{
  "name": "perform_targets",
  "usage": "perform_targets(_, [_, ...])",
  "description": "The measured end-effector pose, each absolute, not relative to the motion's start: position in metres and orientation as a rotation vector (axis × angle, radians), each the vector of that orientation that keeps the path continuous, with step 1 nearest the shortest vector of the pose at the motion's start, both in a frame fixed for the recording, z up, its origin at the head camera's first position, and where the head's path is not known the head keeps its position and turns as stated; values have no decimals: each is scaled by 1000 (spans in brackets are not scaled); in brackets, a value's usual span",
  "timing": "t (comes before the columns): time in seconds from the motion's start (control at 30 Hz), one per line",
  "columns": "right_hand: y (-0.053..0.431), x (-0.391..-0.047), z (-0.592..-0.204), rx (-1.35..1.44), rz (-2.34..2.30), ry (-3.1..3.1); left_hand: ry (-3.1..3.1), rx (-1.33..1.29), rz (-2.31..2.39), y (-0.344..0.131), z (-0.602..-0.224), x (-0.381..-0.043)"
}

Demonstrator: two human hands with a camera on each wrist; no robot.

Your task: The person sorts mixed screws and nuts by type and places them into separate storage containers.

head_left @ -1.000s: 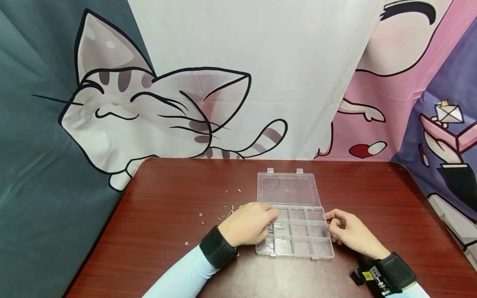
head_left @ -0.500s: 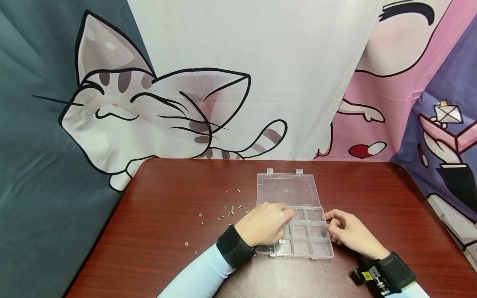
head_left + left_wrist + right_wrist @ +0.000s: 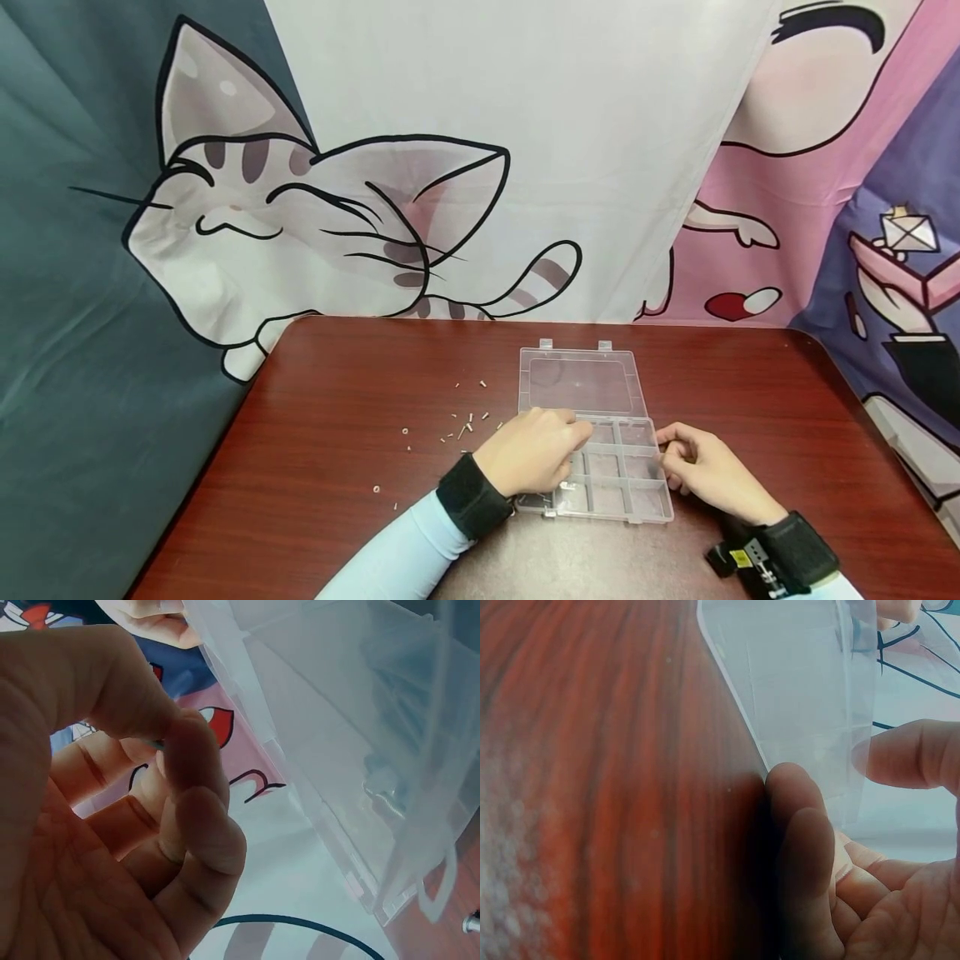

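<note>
A clear plastic compartment box (image 3: 628,460) lies on the table with its lid (image 3: 577,382) folded back. My left hand (image 3: 531,450) is above the box's left half, palm down. In the left wrist view its thumb and index finger are pinched together; a sliver of a small screw-like piece (image 3: 156,742) shows between them, mostly hidden. At the box's right side, my right hand (image 3: 708,471) grips the edge. In the right wrist view the thumb is against the clear wall and the fingers are curled at the lower edge. Small metal pieces (image 3: 567,486) lie in left compartments, partly covered by my left hand.
Several tiny screws (image 3: 466,427) lie scattered on the brown table (image 3: 322,417) left of the box. Small nuts or rings (image 3: 377,489) lie farther left. A printed cloth (image 3: 600,125) hangs behind the table.
My left hand has moved right, from the leftmost compartments to farther over the box, then stayed there. My right hand keeps its place at the box's edge.
</note>
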State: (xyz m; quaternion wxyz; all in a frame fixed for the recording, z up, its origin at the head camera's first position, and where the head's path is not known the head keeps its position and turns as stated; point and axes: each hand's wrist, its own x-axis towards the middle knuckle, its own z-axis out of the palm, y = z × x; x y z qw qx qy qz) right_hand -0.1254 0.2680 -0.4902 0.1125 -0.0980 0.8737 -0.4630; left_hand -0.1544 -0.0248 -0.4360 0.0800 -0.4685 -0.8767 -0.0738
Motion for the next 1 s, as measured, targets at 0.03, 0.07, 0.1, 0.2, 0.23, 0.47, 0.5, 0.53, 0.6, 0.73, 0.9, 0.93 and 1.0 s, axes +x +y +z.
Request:
perform_targets(0.03, [268,-125,-491,-288,-1362,2566,-2647,-1398,-202,-26,-436,-154])
perform_targets(0.07, [268,-125,-491,-286,-1367,2567,-2672,-1396,-183,-26,-436,-153])
perform_targets(0.1, [268,-125,-492,-286,-1370,2568,-2698,-1394,-169,-27,-437,-152])
perform_targets(0.2, [268,-125,-493,-286,-1378,2568,-2766,-1383,-130,-28,-436,-149])
perform_targets(0.23, [268,-125,-493,-285,-1380,2567,-2769,-1383,-138,-28,-436,-149])
perform_targets(0.47, [268,-125,-491,-283,-1387,2561,-2743,-1374,-134,-29,-436,-148])
perform_targets(0.5, [268,-125,-491,-283,-1387,2560,-2744,-1372,-130,-30,-436,-148])
perform_targets(0.53, [268,-125,-492,-282,-1386,2560,-2746,-1372,-134,-31,-436,-148])
perform_targets(0.6, [268,-125,-492,-278,-1383,2561,-2754,-1368,-145,-33,-436,-148])
perform_targets(0.73, [269,-125,-492,-280,-1387,2557,-2784,-1347,-156,-43,-435,-149])
perform_targets(0.9, [269,-125,-493,-296,-1396,2552,-2838,-1301,-167,-63,-439,-153])
perform_targets(0.93, [270,-125,-493,-298,-1397,2552,-2844,-1288,-166,-68,-440,-154])
perform_targets(1.0, [270,-126,-493,-302,-1396,2549,-2851,-1261,-156,-80,-441,-157])
